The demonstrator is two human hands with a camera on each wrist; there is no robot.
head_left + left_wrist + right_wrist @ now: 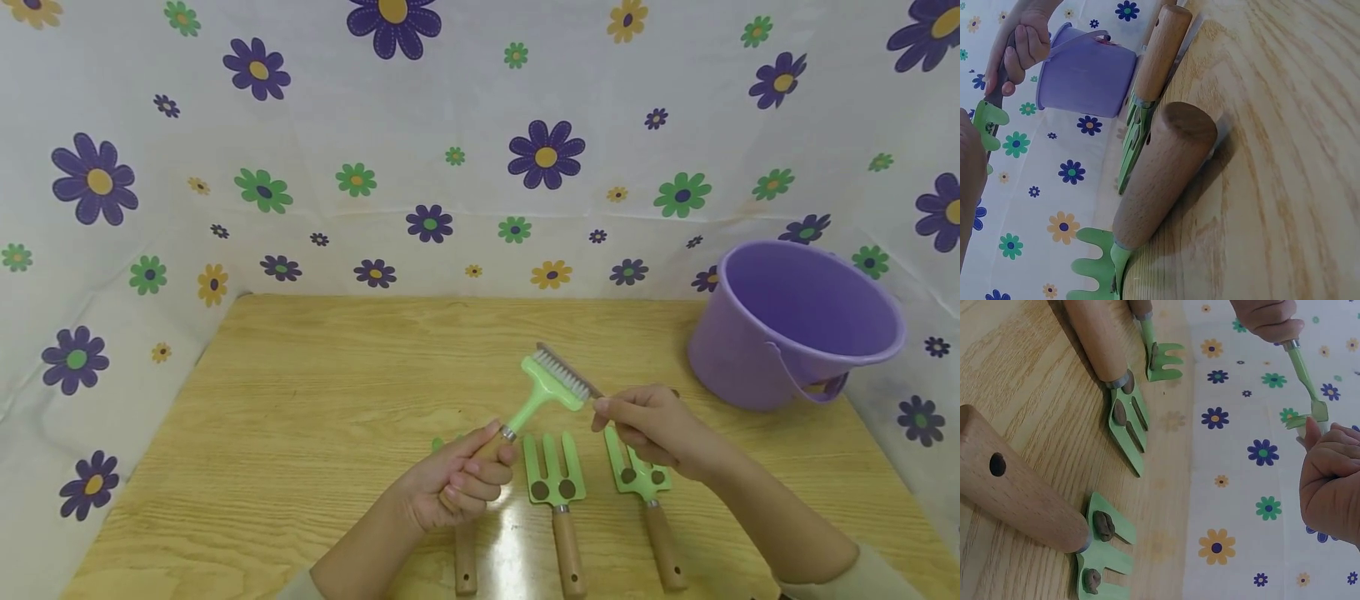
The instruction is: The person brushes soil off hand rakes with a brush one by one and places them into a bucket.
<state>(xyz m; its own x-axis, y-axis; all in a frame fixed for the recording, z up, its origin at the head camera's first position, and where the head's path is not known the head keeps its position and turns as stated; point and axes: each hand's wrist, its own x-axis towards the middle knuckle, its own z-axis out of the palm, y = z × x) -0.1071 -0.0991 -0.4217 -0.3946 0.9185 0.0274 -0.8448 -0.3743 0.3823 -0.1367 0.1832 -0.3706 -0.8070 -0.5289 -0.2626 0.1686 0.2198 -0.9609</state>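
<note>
Faces a white cloth [435,117] printed with purple, green and yellow flowers, hung along the back and both sides. Works over a wooden table [300,375]. Has a purple bucket [731,350] standing upright at the far right corner, with its handle hanging down on the near side. Holds a green-headed brush [551,390] raised over the middle of the table, tilted, with its head away to the right and its white bristles on the far side of that head. Has three green forks [572,454] lying side by side on the near part of the table, handles toward the body, the leftmost partly hidden by the left hand [459,483]. Curls that hand firmly round the brush's wooden handle. Pinches one end of a thin brownish strip [567,367] in the right hand [654,425], above the rightmost fork. Has the strip lined up along the bristle tips; cannot tell whether it touches them all the way. Shows two small brown lumps [540,490] on the middle fork and two on the rightmost.
</note>
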